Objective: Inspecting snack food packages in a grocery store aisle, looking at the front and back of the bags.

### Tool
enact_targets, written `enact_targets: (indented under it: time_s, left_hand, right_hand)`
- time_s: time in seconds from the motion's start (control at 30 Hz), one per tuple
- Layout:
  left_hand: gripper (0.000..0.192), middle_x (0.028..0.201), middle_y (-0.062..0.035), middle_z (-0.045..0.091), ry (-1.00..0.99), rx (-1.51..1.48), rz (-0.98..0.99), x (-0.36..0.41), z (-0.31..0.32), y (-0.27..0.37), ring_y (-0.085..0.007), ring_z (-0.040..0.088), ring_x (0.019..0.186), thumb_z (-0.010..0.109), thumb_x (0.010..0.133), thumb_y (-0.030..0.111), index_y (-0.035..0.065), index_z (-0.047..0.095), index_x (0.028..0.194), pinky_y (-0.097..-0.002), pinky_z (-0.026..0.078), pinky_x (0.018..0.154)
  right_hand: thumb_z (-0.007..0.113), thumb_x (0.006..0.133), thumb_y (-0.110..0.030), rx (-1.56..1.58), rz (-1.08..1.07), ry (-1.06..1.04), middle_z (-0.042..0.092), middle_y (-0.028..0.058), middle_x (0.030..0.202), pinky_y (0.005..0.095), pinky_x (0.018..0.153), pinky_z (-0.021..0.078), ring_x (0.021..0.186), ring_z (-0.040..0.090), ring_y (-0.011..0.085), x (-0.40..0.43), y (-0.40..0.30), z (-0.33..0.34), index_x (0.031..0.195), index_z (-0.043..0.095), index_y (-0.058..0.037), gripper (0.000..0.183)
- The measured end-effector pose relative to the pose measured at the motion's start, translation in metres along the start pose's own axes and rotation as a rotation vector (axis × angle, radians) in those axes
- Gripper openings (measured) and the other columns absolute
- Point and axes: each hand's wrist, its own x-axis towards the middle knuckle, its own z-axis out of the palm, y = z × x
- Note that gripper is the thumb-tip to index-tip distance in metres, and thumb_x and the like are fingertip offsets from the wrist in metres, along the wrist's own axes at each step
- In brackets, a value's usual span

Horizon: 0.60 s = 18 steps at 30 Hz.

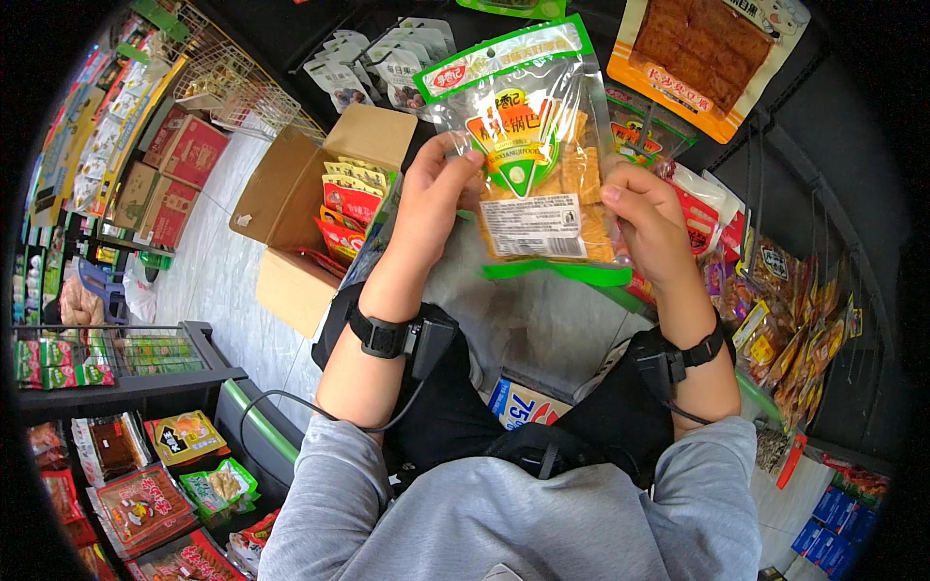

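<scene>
Between my two hands is a clear plastic bag of rice crackers (581, 171) with green top and bottom bands and a white printed label. My left hand (436, 196) pinches its left edge, the thumb resting on the front. On the opposite edge, my right hand (647, 210) grips the bag with thumb and fingers. The bag is held up tilted before the shelf, its printed face towards me. Behind it, partly hidden, hangs another green-edged snack bag (636, 138). A large orange-edged bag of brown snack (690, 65) hangs to the upper right.
An opened cardboard box (290, 196) with several red and yellow snack packets stands on the floor at left. White pouches (396, 62) hang from hooks above. Hanging snack bags (788, 327) line the right rack. A shelf bin (265, 421) of packets is at lower left.
</scene>
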Motion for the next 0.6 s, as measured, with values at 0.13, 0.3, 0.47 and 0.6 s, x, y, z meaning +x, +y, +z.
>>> enact_targets:
  time_s: [0.13, 0.3, 0.47, 0.6]
  left_hand:
    - [0.046, 0.107, -0.0095, 0.049, 0.097, 0.343, 0.277, -0.003, 0.01, -0.012, -0.0143, 0.051, 0.089, 0.059, 0.08, 0.01, 0.0024, 0.037, 0.12, -0.026, 0.043, 0.07]
    - [0.036, 0.109, -0.0075, 0.049, -0.203, 0.296, 0.14, -0.017, 0.02, -0.009, -0.0146, 0.051, 0.094, 0.054, 0.083, 0.015, 0.0028, 0.044, 0.116, -0.0275, 0.044, 0.074]
    - [0.048, 0.116, -0.0091, 0.047, -0.311, 0.208, -0.007, -0.026, 0.033, -0.012, -0.0164, 0.049, 0.102, 0.042, 0.089, 0.033, 0.0043, 0.034, 0.127, -0.0319, 0.043, 0.082]
    - [0.055, 0.119, -0.0094, 0.045, -0.294, 0.02, -0.018, -0.032, 0.045, -0.026, -0.0162, 0.045, 0.109, 0.039, 0.09, 0.041, 0.0039, 0.029, 0.13, -0.0299, 0.037, 0.091]
  right_hand:
    - [0.053, 0.082, -0.009, -0.163, -0.189, 0.021, 0.043, 0.0038, 0.084, 0.022, 0.071, 0.0321, 0.079, 0.041, 0.0103, 0.001, -0.01, -0.001, 0.071, 0.048, -0.0002, 0.015]
    - [0.057, 0.08, -0.007, -0.487, -0.291, 0.084, 0.044, 0.0072, 0.083, 0.0248, 0.074, 0.0349, 0.08, 0.045, 0.0171, -0.003, -0.009, 0.007, 0.073, 0.051, 0.0013, 0.012]
    - [0.062, 0.073, -0.01, -0.794, -0.401, 0.022, 0.047, 0.0096, 0.081, 0.0307, 0.071, 0.0371, 0.079, 0.048, 0.0241, -0.006, 0.001, 0.03, 0.071, 0.054, -0.0011, 0.012]
    - [0.064, 0.066, -0.013, -1.03, -0.464, -0.022, 0.049, 0.0078, 0.081, 0.038, 0.073, 0.0365, 0.079, 0.049, 0.0268, -0.008, 0.002, 0.041, 0.07, 0.056, -0.0047, 0.013]
